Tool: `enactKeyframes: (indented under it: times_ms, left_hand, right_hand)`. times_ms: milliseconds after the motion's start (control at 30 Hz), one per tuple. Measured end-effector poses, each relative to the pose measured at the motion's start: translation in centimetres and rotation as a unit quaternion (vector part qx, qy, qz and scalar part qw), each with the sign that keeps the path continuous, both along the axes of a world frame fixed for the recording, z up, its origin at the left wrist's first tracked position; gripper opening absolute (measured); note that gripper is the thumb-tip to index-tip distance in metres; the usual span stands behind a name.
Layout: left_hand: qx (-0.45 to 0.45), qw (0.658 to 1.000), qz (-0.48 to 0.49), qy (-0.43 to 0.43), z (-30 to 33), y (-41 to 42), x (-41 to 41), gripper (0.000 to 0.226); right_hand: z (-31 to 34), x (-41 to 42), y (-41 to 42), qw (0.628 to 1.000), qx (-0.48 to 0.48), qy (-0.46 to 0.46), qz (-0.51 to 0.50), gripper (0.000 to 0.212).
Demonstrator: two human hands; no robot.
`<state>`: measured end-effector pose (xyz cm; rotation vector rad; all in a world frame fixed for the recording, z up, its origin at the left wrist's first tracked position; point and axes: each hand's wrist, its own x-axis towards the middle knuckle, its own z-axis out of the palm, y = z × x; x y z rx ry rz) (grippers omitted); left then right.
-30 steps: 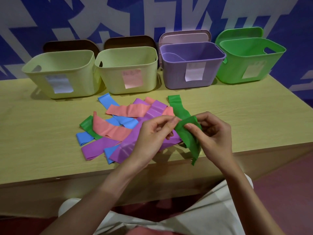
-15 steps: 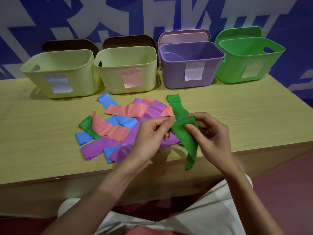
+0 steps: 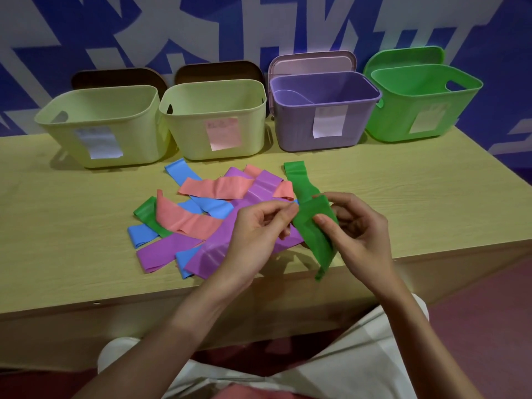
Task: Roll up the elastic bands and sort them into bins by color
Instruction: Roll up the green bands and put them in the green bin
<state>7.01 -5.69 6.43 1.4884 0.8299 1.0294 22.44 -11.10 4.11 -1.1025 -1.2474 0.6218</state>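
Note:
Both hands hold a green elastic band (image 3: 316, 234) just above the table's front edge. My left hand (image 3: 259, 228) pinches its upper left edge between thumb and fingertips. My right hand (image 3: 357, 226) grips it from the right, thumb on its front face. The band's lower end hangs past the table edge. A second green band (image 3: 299, 180) lies flat behind my hands. A pile of pink (image 3: 187, 220), purple (image 3: 164, 251) and blue (image 3: 213, 205) bands lies to the left, with another green one (image 3: 146, 213) under it.
Four open bins line the back of the wooden table (image 3: 57, 254): two pale yellow (image 3: 100, 110) (image 3: 213, 102), one purple (image 3: 325, 93), one green (image 3: 423, 84). Each carries a paper label. Lids lean behind them against a blue and white wall.
The green band has been drawn out longer, its lower end hanging further down. Both hands have stayed at nearly the same place.

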Motion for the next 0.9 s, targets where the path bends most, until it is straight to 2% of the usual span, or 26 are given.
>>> enactKeyframes:
  times_ms: [133,233,433,600,767,900]
  left_hand:
    - [-0.016,1.000,-0.013,-0.003,-0.47,0.03,0.16,0.034]
    - [-0.013,1.000,-0.021,0.002,-0.49,-0.17,0.27,0.043]
    - [-0.026,0.999,-0.029,0.015,-0.72,-0.37,0.49,0.037]
    - [-0.003,0.999,-0.036,0.005,-0.46,-0.38,-0.01,0.009]
    - [-0.019,1.000,-0.013,0.016,-0.56,-0.32,-0.20,0.009]
    - [-0.021,0.999,-0.013,0.022,-0.91,0.04,-0.35,0.015]
  right_hand:
    - [0.03,0.35,-0.13,0.999,0.003,-0.035,0.024,0.030]
    - [-0.18,0.39,-0.21,0.999,0.011,-0.031,0.022,0.021]
    - [-0.72,0.44,0.01,1.000,-0.002,-0.016,-0.023,0.030]
    - [-0.88,0.48,0.13,0.999,0.002,-0.013,-0.038,0.032]
    - [-0.79,0.13,0.07,1.000,0.005,-0.001,-0.030,0.030]
    - [-0.86,0.24,-0.09,1.000,0.004,-0.027,0.002,0.029]
